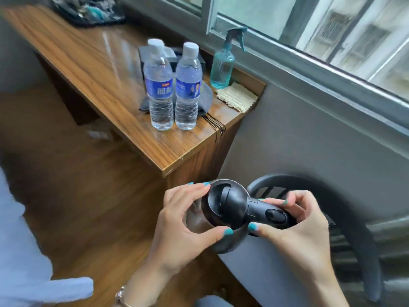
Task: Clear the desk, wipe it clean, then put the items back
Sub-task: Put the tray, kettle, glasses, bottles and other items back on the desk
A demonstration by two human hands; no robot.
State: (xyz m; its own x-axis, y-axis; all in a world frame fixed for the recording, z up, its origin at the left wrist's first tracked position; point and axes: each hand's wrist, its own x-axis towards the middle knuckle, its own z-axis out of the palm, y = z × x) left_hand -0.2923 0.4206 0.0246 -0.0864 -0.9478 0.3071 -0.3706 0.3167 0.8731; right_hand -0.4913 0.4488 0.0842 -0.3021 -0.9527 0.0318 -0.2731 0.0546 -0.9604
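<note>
While left hand (183, 220) grips round head, right hand (296, 227) pinches handle: black glossy hairdryer (234, 209).

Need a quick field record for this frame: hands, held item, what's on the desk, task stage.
left hand: left hand grips the round head of the black device
right hand: right hand holds the device's handle
device position: off the desk, held above the grey chair
desk: wooden desk, not yet cleared
on desk: two water bottles upright, side by side; teal spray bottle; beige cloth; grey cloth behind the bottles
far end: dark tray, contents blurred
stage: clearing, wiping not begun
</note>
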